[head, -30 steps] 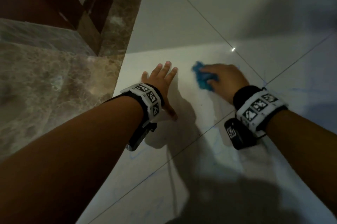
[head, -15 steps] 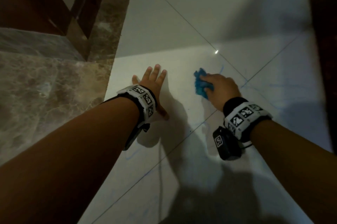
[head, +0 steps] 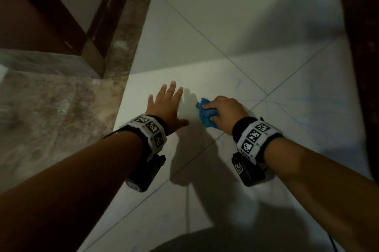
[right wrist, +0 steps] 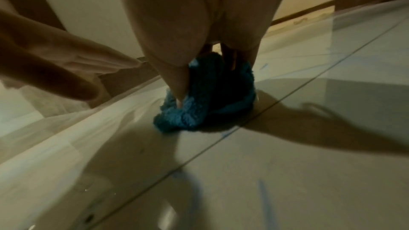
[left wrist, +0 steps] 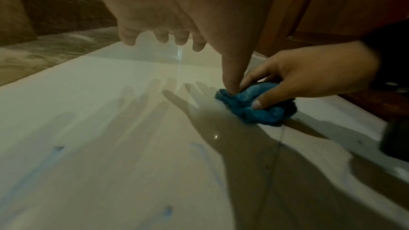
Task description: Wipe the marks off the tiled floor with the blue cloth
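In the head view, a crumpled blue terry cloth point(head: 207, 116) is gripped by the curled fingers of the right hand point(head: 225, 112) and pressed on the glossy white tiled floor point(head: 205, 26), near faint blue marks point(head: 239, 83). The left hand point(head: 167, 106) is held with fingers spread, just beside the cloth.

In the left wrist view, the cloth point(left wrist: 254, 106) is pinched between thumb and fingers.

In the right wrist view, the cloth point(right wrist: 199, 104) lies beside a grout line.

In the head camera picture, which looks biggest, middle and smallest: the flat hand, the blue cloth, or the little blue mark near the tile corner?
1. Left hand, flat with fingers spread.
2. Blue cloth, bunched and partly hidden under the right hand.
3. Blue mark, a short streak.
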Tool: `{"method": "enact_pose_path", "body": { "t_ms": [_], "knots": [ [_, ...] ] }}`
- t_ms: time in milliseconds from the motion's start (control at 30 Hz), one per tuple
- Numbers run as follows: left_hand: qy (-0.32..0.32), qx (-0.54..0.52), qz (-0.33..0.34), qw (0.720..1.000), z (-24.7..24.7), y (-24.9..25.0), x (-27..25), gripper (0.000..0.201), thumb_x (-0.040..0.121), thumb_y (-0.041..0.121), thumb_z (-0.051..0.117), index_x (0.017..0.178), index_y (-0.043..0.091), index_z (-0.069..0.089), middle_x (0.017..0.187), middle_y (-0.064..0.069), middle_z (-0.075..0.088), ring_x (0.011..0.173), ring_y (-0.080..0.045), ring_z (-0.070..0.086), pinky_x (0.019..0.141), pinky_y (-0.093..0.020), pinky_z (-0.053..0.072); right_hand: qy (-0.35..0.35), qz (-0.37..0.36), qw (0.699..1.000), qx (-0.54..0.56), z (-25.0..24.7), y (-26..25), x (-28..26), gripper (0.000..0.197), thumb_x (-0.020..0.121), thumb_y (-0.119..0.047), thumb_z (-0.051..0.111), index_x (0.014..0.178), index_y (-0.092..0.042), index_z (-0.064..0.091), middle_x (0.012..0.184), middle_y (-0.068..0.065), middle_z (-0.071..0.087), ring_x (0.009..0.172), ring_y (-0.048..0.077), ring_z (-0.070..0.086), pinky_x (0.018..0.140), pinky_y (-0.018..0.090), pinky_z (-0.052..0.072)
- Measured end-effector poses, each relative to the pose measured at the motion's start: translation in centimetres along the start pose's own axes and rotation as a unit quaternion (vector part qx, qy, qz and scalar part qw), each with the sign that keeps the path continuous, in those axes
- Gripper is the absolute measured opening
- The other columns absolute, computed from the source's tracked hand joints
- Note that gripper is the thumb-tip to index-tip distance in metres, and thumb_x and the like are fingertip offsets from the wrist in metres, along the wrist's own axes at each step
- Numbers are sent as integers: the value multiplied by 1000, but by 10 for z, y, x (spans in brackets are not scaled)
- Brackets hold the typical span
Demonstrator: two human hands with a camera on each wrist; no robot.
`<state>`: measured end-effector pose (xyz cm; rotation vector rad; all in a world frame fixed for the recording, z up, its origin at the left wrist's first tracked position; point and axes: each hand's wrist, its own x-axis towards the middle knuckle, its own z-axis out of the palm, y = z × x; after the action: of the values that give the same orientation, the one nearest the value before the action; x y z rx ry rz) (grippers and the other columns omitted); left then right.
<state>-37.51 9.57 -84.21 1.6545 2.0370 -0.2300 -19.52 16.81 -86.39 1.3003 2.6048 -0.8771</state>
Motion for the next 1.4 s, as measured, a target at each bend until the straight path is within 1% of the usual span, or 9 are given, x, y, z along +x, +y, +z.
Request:
{"method": "enact_pose_path", "body": {
  "t_ms": [133, 333, 467, 600, 767, 933, 1133, 1300, 1400],
  "knots": [
    [13, -9, -22, 1000, -17, 39, -30, 99, 86, 53, 61, 154, 24, -4, 161, 2, -15, 148, -21, -10, 119, -48, 4, -33, -16, 999, 37, -22, 5, 0, 44, 85, -1, 52, 126, -16, 57, 125, 16, 53, 114, 33, 52, 99, 34, 41],
    [-23, 6, -42, 999, -25, 54, -39, 103, 84, 55, 63, 154, 25, -6, 161, 2, -14, 148, -21, -8, 118, -49, 6, 27, -36, 990, 134, -43, 18, -7, 37, 82, 4, 57, 117, -7, 63, 118, 20, 58, 109, 33, 56, 90, 21, 37],
    [-24, 12, 8, 1000, -11, 47, -5, 107, 82, 59, 63, 153, 24, -8, 160, 1, -19, 148, -21, -12, 119, -51, 3, 162, -13, 980, 111, -62, 58, 41, 37, 85, 5, 52, 120, -5, 61, 127, 22, 54, 115, 37, 53, 102, 37, 39],
    [-48, 53, 64, 995, -6, 41, 20, 119, 74, 67, 65, 152, 23, -14, 159, 1, -23, 147, -21, -16, 118, -53, -2, 89, 57, 994, 12, -37, 80, 41, 40, 95, -15, 46, 135, -18, 48, 145, 11, 40, 126, 35, 41, 109, 35, 31],
    [-97, 68, 71, 990, 16, 36, 36, 136, 62, 73, 71, 151, 22, -19, 158, 0, -27, 147, -22, -17, 117, -52, -1, 25, -65, 997, -22, -15, 68, 21, 44, 88, -9, 57, 131, -20, 54, 141, 8, 46, 124, 32, 45, 108, 40, 33],
    [-92, 79, 78, 990, 26, 31, 44, 141, 57, 77, 71, 150, 24, -22, 156, 2, -29, 147, -22, -18, 117, -54, 2, 160, 99, 980, 57, -31, 103, 28, 42, 91, -9, 53, 132, -15, 51, 140, 13, 46, 124, 33, 45, 108, 26, 30],
    [-93, 93, 71, 989, 23, 34, 44, 142, 56, 78, 71, 150, 24, -21, 157, 1, -28, 147, -22, -16, 118, -53, 6, 39, -51, 996, -69, -10, 61, 12, 43, 91, -18, 55, 134, -23, 49, 141, 4, 44, 117, 33, 43, 103, 36, 32],
    [-103, 73, 71, 990, 22, 34, 44, 142, 56, 74, 74, 150, 25, -21, 157, 1, -29, 147, -22, -17, 117, -53, 2, 113, 102, 987, -53, -25, 74, 20, 41, 95, -26, 48, 136, -27, 45, 146, 0, 40, 123, 30, 36, 105, 39, 29],
    [-108, 73, 64, 989, 20, 36, 43, 142, 56, 74, 74, 150, 25, -21, 156, 2, -30, 147, -22, -17, 117, -54, 2, 55, 20, 993, -104, -15, 52, 2, 37, 96, -36, 43, 133, -36, 47, 145, -12, 39, 123, 22, 36, 101, 37, 26]
  ]
}}
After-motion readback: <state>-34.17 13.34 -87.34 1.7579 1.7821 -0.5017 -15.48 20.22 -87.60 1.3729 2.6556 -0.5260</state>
